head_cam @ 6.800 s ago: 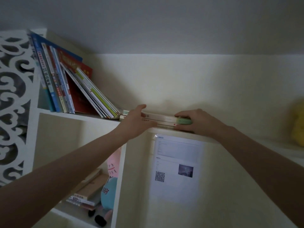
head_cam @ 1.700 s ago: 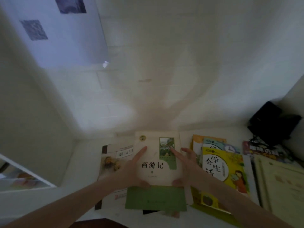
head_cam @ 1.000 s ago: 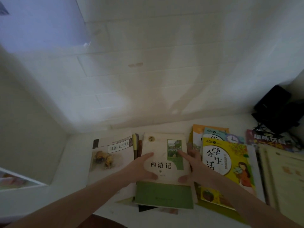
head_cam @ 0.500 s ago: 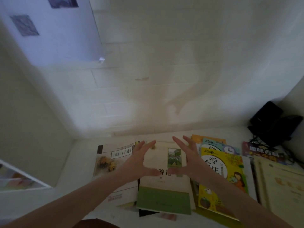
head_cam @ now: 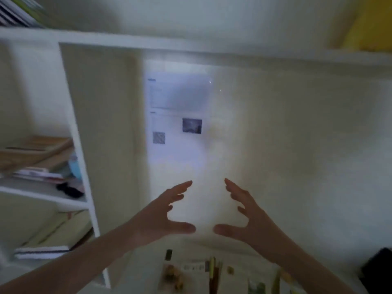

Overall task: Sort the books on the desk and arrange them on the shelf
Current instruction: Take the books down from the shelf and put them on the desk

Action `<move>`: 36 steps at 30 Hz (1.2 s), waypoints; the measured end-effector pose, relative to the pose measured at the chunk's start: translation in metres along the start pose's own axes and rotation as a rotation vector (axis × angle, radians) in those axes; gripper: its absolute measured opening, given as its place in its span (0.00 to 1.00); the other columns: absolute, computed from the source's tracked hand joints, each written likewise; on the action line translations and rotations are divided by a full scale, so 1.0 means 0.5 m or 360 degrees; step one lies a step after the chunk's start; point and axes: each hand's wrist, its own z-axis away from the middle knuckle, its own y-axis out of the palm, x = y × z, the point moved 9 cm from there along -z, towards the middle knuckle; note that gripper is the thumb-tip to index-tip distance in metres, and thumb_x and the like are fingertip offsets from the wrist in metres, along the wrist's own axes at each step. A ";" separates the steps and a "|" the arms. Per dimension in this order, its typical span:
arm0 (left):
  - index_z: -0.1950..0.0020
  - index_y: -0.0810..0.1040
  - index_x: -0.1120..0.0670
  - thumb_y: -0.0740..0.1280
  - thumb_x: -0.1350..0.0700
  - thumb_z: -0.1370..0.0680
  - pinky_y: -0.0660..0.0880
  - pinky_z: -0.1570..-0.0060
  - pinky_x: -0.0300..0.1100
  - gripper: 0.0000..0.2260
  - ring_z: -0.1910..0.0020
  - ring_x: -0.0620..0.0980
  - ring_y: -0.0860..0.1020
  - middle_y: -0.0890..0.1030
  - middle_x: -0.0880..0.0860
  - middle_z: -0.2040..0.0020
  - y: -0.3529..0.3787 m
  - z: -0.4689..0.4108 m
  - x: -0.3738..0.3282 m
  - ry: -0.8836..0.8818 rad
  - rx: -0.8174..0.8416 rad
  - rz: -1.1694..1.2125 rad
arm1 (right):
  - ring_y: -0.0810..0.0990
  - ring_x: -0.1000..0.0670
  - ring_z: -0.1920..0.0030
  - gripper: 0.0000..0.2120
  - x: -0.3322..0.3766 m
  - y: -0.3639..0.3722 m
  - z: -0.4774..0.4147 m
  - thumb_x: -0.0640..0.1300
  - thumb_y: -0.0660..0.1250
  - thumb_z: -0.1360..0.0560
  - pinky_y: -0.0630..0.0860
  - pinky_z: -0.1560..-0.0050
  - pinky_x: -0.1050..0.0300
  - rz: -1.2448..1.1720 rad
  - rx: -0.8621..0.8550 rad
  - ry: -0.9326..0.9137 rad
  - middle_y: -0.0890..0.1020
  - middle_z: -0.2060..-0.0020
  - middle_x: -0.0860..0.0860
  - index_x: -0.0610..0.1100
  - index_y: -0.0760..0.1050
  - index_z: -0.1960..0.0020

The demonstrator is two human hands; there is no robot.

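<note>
Blurred, cut-off colourful books (head_cam: 191, 270) lie bottom centre. The white shelf (head_cam: 38, 193) at left holds stacked tan books (head_cam: 31, 151). Left hand (head_cam: 161, 217) and right hand (head_cam: 248, 217) are spread wide, empty.

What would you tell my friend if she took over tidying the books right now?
Left hand and right hand: both open, fingers spread, holding nothing, raised in front of the wall.
Done: shelved books sit at the far left of the top shelf.
Left: the blurred desk books below the hands need picking up and shelving.
</note>
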 end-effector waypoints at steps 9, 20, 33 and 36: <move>0.36 0.70 0.34 0.79 0.35 0.46 0.72 0.41 0.35 0.41 0.38 0.32 0.72 0.73 0.35 0.37 -0.402 0.146 -0.269 0.0352 -0.0689 -0.0170 | 0.67 0.70 0.35 0.35 0.500 0.098 -0.089 0.55 0.74 0.35 0.66 0.36 0.72 0.0144 0.0122 -0.0853 0.70 0.37 0.71 0.62 0.64 0.30; 0.28 0.63 0.40 0.75 0.41 0.35 0.65 0.37 0.47 0.38 0.31 0.52 0.63 0.56 0.53 0.25 -0.745 0.178 -0.377 0.0235 -0.1408 -0.0422 | 0.60 0.50 0.28 0.40 0.785 0.171 -0.316 0.50 0.77 0.31 0.60 0.38 0.62 0.0374 -0.0161 -0.1141 0.65 0.28 0.53 0.49 0.62 0.24; 0.24 0.52 0.40 0.77 0.46 0.32 0.74 0.44 0.49 0.45 0.31 0.61 0.62 0.46 0.58 0.25 -0.901 0.060 -0.336 -0.0032 -0.1611 -0.0234 | 0.60 0.55 0.27 0.45 0.778 0.159 -0.443 0.51 0.77 0.32 0.60 0.38 0.63 0.0063 -0.0072 -0.0860 0.59 0.25 0.55 0.52 0.56 0.22; 0.24 0.48 0.37 0.76 0.45 0.32 0.77 0.50 0.50 0.46 0.33 0.63 0.64 0.45 0.59 0.25 -0.905 0.044 -0.349 -0.0074 -0.1667 -0.0187 | 0.60 0.56 0.27 0.45 0.775 0.155 -0.443 0.50 0.77 0.32 0.60 0.38 0.64 0.0036 -0.0083 -0.0878 0.59 0.25 0.56 0.52 0.56 0.22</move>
